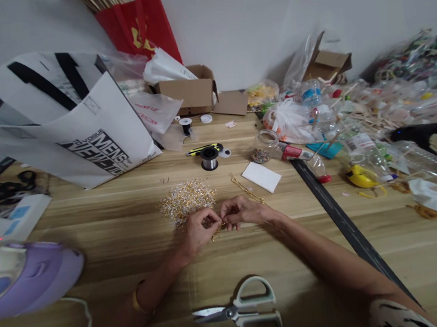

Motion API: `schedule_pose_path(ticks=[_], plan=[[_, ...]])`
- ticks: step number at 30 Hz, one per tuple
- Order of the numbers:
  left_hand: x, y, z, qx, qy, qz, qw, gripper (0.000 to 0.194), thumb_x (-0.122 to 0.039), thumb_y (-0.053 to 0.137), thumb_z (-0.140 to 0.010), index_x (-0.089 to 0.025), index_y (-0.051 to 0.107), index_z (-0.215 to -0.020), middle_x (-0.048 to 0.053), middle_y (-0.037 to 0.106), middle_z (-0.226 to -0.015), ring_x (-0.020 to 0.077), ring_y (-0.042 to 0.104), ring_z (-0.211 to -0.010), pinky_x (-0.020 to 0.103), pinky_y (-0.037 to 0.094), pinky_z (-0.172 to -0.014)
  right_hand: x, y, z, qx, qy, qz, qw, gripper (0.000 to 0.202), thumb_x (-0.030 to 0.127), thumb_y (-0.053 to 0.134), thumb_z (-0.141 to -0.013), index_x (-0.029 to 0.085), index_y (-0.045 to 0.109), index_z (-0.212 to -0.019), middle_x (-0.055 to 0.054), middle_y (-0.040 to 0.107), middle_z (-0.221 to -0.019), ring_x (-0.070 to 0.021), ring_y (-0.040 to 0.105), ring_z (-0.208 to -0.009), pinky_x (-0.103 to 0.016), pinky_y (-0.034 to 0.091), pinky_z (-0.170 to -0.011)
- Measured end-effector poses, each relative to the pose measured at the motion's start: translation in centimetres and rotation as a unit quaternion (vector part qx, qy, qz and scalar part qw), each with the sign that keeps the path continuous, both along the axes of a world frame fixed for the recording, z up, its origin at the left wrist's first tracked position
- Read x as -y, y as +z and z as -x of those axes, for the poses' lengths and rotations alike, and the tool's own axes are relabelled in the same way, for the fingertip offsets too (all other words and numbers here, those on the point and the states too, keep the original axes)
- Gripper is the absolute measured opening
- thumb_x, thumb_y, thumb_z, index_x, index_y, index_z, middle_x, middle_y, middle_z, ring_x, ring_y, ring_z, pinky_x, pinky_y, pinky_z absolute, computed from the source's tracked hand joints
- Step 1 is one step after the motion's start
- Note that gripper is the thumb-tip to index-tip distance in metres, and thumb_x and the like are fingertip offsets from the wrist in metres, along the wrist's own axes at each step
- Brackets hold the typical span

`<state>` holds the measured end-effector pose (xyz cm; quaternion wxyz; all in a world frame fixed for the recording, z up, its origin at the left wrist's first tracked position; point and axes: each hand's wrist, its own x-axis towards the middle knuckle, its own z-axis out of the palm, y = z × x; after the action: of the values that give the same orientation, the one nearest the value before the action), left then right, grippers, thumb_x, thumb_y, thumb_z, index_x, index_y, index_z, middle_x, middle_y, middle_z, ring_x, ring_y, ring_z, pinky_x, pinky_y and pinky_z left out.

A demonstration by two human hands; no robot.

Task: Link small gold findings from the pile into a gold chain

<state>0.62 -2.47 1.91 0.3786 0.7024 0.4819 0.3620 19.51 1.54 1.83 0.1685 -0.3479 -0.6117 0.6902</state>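
Note:
My left hand (201, 231) and my right hand (243, 211) meet at the middle of the table, both with thumb and fingers pinched. Between the fingertips is something thin and golden, too small to make out. Some gold beads (216, 233) hang just under the fingers. Behind my left hand lies a heap of gold and silver beads or pins (186, 198). A thin gold strand (242, 186) lies on the wood beyond my right hand. Closer to me rest scissors (232, 312) with pale handles, blades apart and pointing left.
A wire spool (209, 159), a yellow cutter (202, 149) and a white card (261, 177) lie farther back. At left stand a purple iron-like appliance (52, 274) and a large white bag (91, 131). Bottles and plastic bags (290, 117) crowd the right, beyond a black strip (340, 217).

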Motion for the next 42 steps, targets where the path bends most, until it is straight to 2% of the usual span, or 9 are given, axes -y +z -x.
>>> schedule_pose_path(ticks=[8, 14, 23, 33, 42], plan=[[-0.2, 0.0, 0.0, -0.025, 0.007, -0.026, 0.999, 0.010, -0.011, 0.059, -0.071, -0.016, 0.061, -0.063, 0.002, 0.065, -0.066, 0.0140, 0.060, -0.065, 0.023, 0.045, -0.064, -0.1, -0.9, 0.2, -0.016, -0.035, 0.006, 0.999, 0.015, 0.022, 0.069, -0.071, 0.012, 0.061, -0.079, 0.000, 0.066, -0.066, -0.0098, 0.064, -0.059, -0.018, 0.051, -0.052], [-0.3, -0.8, 0.0, 0.016, 0.003, -0.005, 1.000, 0.009, -0.014, 0.057, -0.074, -0.015, 0.062, -0.066, 0.003, 0.066, -0.067, 0.0142, 0.061, -0.065, 0.023, 0.047, -0.063, -0.1, -1.0, 0.4, -0.040, -0.040, 0.025, 0.998, 0.023, 0.025, 0.073, -0.068, 0.013, 0.059, -0.081, 0.001, 0.065, -0.065, -0.0103, 0.065, -0.058, -0.019, 0.051, -0.051], [-0.3, -0.3, 0.0, 0.057, 0.002, 0.011, 0.998, 0.006, -0.013, 0.058, -0.073, -0.016, 0.061, -0.068, 0.003, 0.067, -0.072, 0.0139, 0.062, -0.069, 0.023, 0.050, -0.067, -0.1, -0.5, 0.5, -0.062, -0.068, 0.080, 0.993, 0.030, 0.032, 0.076, -0.068, 0.012, 0.063, -0.086, -0.001, 0.066, -0.072, -0.0099, 0.066, -0.060, -0.016, 0.050, -0.049], [-0.2, -0.2, 0.0, 0.063, 0.002, -0.005, 0.998, 0.006, -0.012, 0.058, -0.074, -0.016, 0.060, -0.069, 0.004, 0.066, -0.071, 0.0138, 0.062, -0.067, 0.023, 0.050, -0.066, 0.1, -0.4, 0.8, -0.054, -0.051, 0.110, 0.991, 0.027, 0.027, 0.078, -0.064, 0.013, 0.064, -0.082, 0.001, 0.065, -0.068, -0.0083, 0.063, -0.057, -0.016, 0.049, -0.048], [-0.2, -0.4, -0.1, 0.076, 0.013, -0.020, 0.997, 0.006, -0.014, 0.059, -0.073, -0.016, 0.060, -0.067, 0.004, 0.066, -0.072, 0.0138, 0.063, -0.070, 0.023, 0.051, -0.068, 0.2, -0.7, 0.8, -0.042, -0.045, 0.089, 0.994, 0.020, 0.027, 0.073, -0.066, 0.013, 0.062, -0.075, 0.001, 0.064, -0.066, -0.0073, 0.061, -0.054, -0.016, 0.048, -0.048]])
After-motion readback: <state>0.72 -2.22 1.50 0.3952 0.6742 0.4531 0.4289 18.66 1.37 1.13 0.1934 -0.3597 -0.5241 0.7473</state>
